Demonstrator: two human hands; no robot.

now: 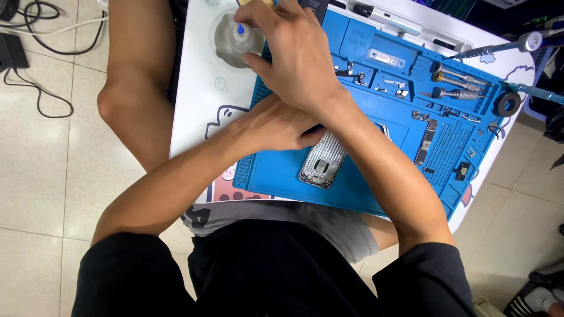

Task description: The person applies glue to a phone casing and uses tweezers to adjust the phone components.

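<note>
1. Far left, black and white cables [41,35] trail over the pale tiled floor [35,176], well apart from the work.
2. A small clear plastic bottle with a blue nozzle [240,36] stands in a round recess [220,35] of the white table [194,88], the only thing in that recess. It looks light and easy to tip.
3. The right hand [291,50] crosses over the left arm and reaches to this bottle, thumb and fingertips just beside or touching it. From this angle I cannot tell whether the fingers have closed on it.
4. The left hand [279,126] rests on the blue silicone repair mat [352,147], fingers curled down on the upper end of the opened silver phone housing [322,161], pinning it flat to the mat.
5. That housing lies at the mat's near middle, inside facing up. It is probably stiff but thin, with small exposed parts that scratch or bend easily; its bare side edges seem the safest place to hold it.
6. The mat's moulded compartments [382,76] hold small brackets and screws; a narrow circuit board [426,141] lies to the right on the mat's dotted field.
7. Three metal-handled screwdrivers [458,82] lie in the mat's upper right slots, beside a dark roll of tape [506,104].
</note>
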